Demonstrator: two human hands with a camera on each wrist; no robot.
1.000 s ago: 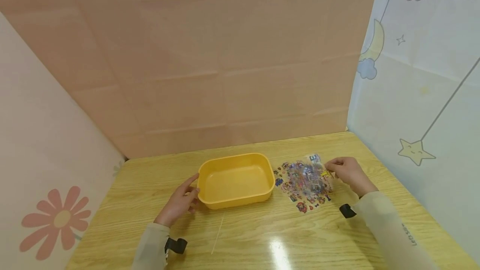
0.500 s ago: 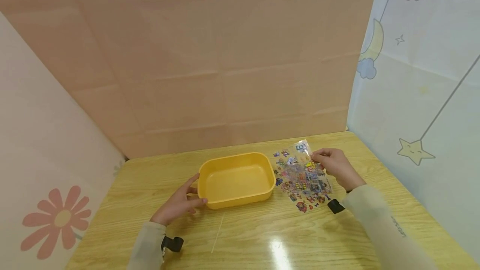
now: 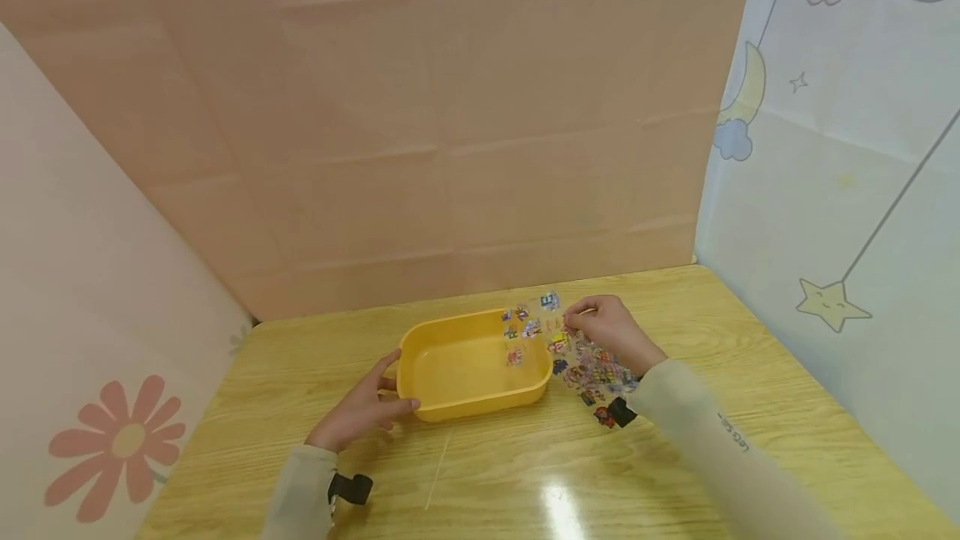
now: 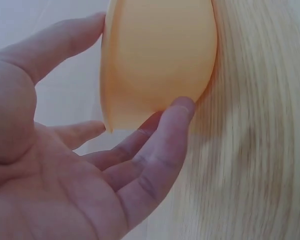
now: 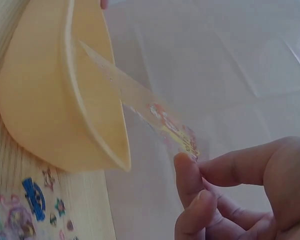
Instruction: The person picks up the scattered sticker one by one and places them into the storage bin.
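My right hand (image 3: 611,332) pinches a clear sticker sheet (image 3: 531,329) between thumb and fingertip. The sheet, printed with small colourful figures, hangs over the right end of a yellow plastic basin (image 3: 480,405). In the right wrist view, the sheet (image 5: 150,110) slants into the basin's opening. At the basin's left end, my left hand (image 3: 360,411) has its fingers spread, touching the rim and outer wall. More sticker sheets (image 3: 600,373) lie on the table right of the basin, partly hidden under my right hand and sleeve.
A wood-grain table (image 3: 495,482) carries everything. A thin pale strip (image 3: 438,473) lies in front of the basin. Behind stands a pinkish-brown backdrop (image 3: 450,123), with printed white panels (image 3: 825,190) at the sides. Black straps (image 3: 350,488) are on both wrists.
My right hand has lifted a sticker sheet off the others and carried it left over the basin. My left hand stays at the basin's left end, its near finger shifted slightly onto the front rim.
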